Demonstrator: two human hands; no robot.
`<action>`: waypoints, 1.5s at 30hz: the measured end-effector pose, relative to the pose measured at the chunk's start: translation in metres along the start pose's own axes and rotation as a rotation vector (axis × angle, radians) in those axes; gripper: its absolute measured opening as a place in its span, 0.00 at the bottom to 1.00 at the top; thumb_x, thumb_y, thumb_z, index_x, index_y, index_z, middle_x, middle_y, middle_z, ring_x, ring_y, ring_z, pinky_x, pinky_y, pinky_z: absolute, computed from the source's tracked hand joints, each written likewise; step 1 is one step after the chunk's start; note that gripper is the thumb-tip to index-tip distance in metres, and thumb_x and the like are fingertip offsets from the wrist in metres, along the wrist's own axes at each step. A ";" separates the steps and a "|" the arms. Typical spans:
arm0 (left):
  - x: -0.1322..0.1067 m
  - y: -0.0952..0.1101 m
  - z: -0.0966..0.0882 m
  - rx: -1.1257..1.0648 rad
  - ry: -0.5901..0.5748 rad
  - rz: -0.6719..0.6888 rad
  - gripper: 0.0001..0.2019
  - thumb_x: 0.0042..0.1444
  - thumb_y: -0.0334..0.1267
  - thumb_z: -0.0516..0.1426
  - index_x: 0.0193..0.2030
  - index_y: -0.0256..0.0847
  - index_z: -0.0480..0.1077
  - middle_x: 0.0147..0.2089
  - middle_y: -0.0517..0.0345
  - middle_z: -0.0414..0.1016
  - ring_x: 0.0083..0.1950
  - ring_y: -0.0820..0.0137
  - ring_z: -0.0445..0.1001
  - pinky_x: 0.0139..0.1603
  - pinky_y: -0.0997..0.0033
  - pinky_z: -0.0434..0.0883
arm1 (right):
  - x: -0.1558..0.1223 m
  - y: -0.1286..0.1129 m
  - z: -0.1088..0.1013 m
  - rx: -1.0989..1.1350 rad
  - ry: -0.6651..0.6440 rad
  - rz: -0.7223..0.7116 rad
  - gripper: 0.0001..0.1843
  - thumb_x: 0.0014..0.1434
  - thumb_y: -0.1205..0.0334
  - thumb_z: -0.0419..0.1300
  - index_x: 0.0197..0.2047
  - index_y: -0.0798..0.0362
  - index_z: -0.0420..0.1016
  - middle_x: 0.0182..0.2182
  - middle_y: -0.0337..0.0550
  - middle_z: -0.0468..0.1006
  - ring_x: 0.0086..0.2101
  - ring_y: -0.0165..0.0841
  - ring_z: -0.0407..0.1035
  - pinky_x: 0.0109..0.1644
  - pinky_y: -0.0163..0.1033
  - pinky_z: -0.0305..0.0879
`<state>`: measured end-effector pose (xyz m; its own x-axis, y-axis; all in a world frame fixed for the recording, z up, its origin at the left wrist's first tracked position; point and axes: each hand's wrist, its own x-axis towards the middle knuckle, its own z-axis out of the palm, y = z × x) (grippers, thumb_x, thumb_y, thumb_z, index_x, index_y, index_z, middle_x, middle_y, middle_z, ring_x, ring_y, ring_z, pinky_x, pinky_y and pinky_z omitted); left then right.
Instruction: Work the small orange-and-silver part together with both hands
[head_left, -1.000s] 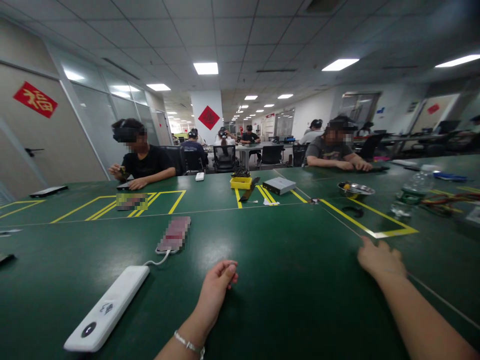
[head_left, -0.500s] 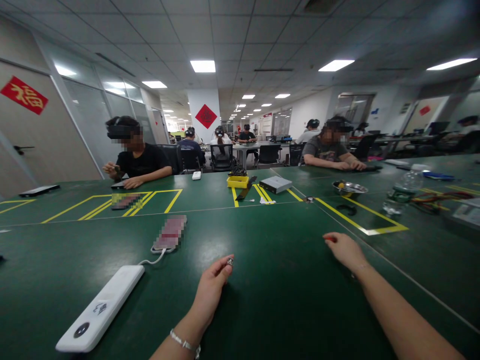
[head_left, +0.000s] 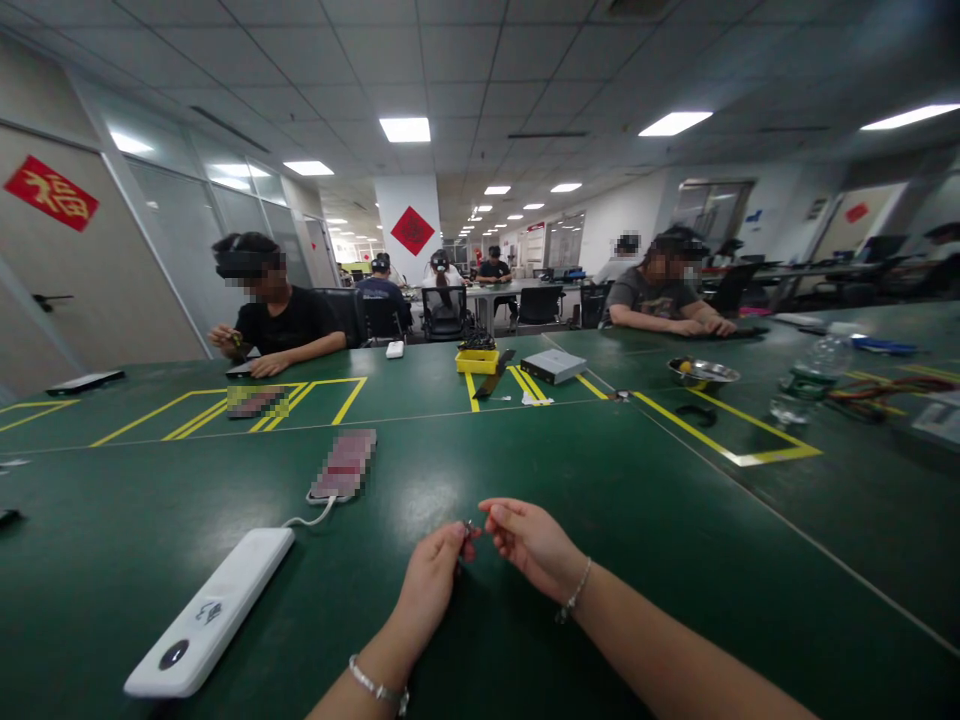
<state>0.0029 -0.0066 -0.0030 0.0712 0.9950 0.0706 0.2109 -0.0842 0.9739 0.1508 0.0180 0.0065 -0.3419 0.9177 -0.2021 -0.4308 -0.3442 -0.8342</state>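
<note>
Near left: I see a white power bank (head_left: 210, 625) cabled to a phone (head_left: 345, 465).
Far centre: yellow tray (head_left: 478, 361) beside a grey box (head_left: 553, 366).
Right: metal bowl (head_left: 703, 372), plastic bottle (head_left: 810, 385).

One head-worn camera faces forward across the green table (head_left: 675, 560), left hand (head_left: 427, 580) and right hand (head_left: 536, 545) close below.

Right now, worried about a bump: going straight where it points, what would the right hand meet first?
Probably the small metal part held by the left hand, just beyond the right hand; depth unclear.
</note>
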 end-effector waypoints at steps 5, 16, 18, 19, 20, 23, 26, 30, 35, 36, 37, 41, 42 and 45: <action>0.001 -0.003 0.000 -0.026 -0.026 0.012 0.15 0.51 0.46 0.49 0.30 0.38 0.70 0.27 0.60 0.70 0.27 0.72 0.65 0.29 0.74 0.62 | -0.003 0.008 -0.008 0.041 -0.001 -0.060 0.15 0.36 0.66 0.67 0.29 0.57 0.69 0.24 0.37 0.71 0.23 0.22 0.64 0.27 0.29 0.58; -0.001 -0.005 -0.001 0.244 0.141 0.209 0.08 0.45 0.37 0.56 0.34 0.42 0.71 0.30 0.61 0.69 0.29 0.71 0.67 0.30 0.73 0.63 | -0.006 0.009 -0.006 0.033 0.019 -0.024 0.17 0.36 0.68 0.66 0.33 0.58 0.71 0.30 0.43 0.74 0.27 0.25 0.66 0.36 0.34 0.62; -0.003 -0.004 0.000 0.347 0.155 0.276 0.07 0.46 0.36 0.56 0.34 0.42 0.70 0.30 0.61 0.69 0.30 0.71 0.67 0.29 0.73 0.63 | -0.006 0.012 -0.004 0.031 0.053 -0.055 0.16 0.36 0.67 0.66 0.32 0.57 0.71 0.29 0.41 0.74 0.27 0.25 0.66 0.35 0.34 0.62; -0.004 -0.003 0.002 0.395 0.154 0.308 0.07 0.46 0.36 0.55 0.34 0.42 0.70 0.30 0.60 0.69 0.30 0.71 0.67 0.30 0.72 0.63 | -0.005 0.014 -0.004 0.031 0.059 -0.074 0.15 0.35 0.67 0.67 0.31 0.57 0.70 0.28 0.41 0.74 0.27 0.26 0.67 0.36 0.34 0.62; -0.005 -0.001 0.003 0.437 0.151 0.336 0.06 0.47 0.35 0.55 0.34 0.42 0.69 0.30 0.60 0.69 0.31 0.70 0.67 0.30 0.72 0.63 | -0.005 0.016 -0.003 0.031 0.060 -0.090 0.15 0.35 0.66 0.67 0.29 0.57 0.70 0.27 0.41 0.74 0.28 0.27 0.67 0.37 0.35 0.62; -0.008 0.003 0.006 0.516 0.159 0.384 0.05 0.49 0.35 0.53 0.32 0.42 0.69 0.30 0.59 0.69 0.32 0.70 0.67 0.31 0.72 0.64 | -0.005 0.022 0.002 0.010 0.068 -0.130 0.16 0.34 0.63 0.67 0.29 0.58 0.71 0.27 0.42 0.74 0.31 0.30 0.68 0.40 0.38 0.62; -0.009 0.005 0.007 0.542 0.214 0.387 0.04 0.50 0.36 0.53 0.30 0.42 0.68 0.29 0.60 0.69 0.32 0.70 0.68 0.30 0.73 0.63 | -0.008 0.026 0.006 -0.029 0.089 -0.148 0.18 0.39 0.57 0.65 0.34 0.60 0.73 0.32 0.47 0.75 0.35 0.32 0.68 0.42 0.40 0.62; -0.010 0.005 0.007 0.555 0.242 0.402 0.05 0.51 0.38 0.52 0.30 0.41 0.67 0.29 0.59 0.68 0.32 0.70 0.68 0.33 0.71 0.64 | -0.014 0.027 0.011 -0.065 0.072 -0.163 0.22 0.45 0.52 0.60 0.39 0.60 0.73 0.36 0.50 0.74 0.38 0.35 0.67 0.44 0.42 0.62; -0.013 0.005 0.006 0.563 0.229 0.413 0.05 0.53 0.38 0.51 0.31 0.41 0.67 0.29 0.59 0.67 0.33 0.70 0.67 0.36 0.70 0.65 | -0.018 0.027 0.011 -0.117 0.063 -0.185 0.21 0.47 0.53 0.60 0.41 0.59 0.73 0.36 0.50 0.74 0.39 0.35 0.67 0.45 0.43 0.62; -0.013 0.005 0.006 0.566 0.227 0.417 0.05 0.53 0.37 0.51 0.31 0.41 0.66 0.30 0.59 0.67 0.34 0.70 0.68 0.36 0.70 0.65 | -0.018 0.027 0.010 -0.123 0.058 -0.190 0.21 0.47 0.53 0.59 0.41 0.59 0.73 0.36 0.50 0.74 0.39 0.35 0.67 0.45 0.43 0.62; -0.013 0.005 0.006 0.569 0.229 0.422 0.05 0.53 0.38 0.51 0.31 0.41 0.66 0.30 0.59 0.67 0.34 0.70 0.68 0.37 0.70 0.65 | -0.018 0.027 0.010 -0.130 0.054 -0.195 0.21 0.47 0.53 0.59 0.41 0.59 0.74 0.36 0.50 0.74 0.39 0.35 0.67 0.45 0.44 0.62; -0.014 0.006 0.006 0.589 0.240 0.426 0.06 0.53 0.39 0.51 0.31 0.41 0.66 0.30 0.59 0.68 0.33 0.70 0.68 0.36 0.70 0.65 | -0.019 0.025 0.011 -0.178 0.065 -0.227 0.21 0.47 0.52 0.59 0.40 0.58 0.74 0.36 0.49 0.75 0.39 0.36 0.67 0.45 0.44 0.63; -0.014 0.006 0.007 0.594 0.245 0.419 0.06 0.53 0.39 0.51 0.31 0.41 0.66 0.30 0.59 0.68 0.33 0.70 0.67 0.36 0.70 0.64 | -0.019 0.025 0.012 -0.203 0.072 -0.240 0.21 0.47 0.51 0.59 0.40 0.57 0.74 0.35 0.49 0.75 0.38 0.36 0.67 0.44 0.44 0.63; -0.015 0.007 0.007 0.607 0.271 0.392 0.06 0.52 0.39 0.51 0.29 0.41 0.66 0.28 0.60 0.67 0.32 0.71 0.67 0.35 0.71 0.64 | -0.021 0.023 0.013 -0.321 0.084 -0.298 0.20 0.48 0.51 0.58 0.39 0.55 0.75 0.34 0.47 0.75 0.37 0.36 0.67 0.43 0.44 0.63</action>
<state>0.0101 -0.0222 0.0015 0.0267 0.8584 0.5123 0.7229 -0.3705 0.5832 0.1370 -0.0120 -0.0013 -0.1676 0.9850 0.0411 -0.2145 0.0042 -0.9767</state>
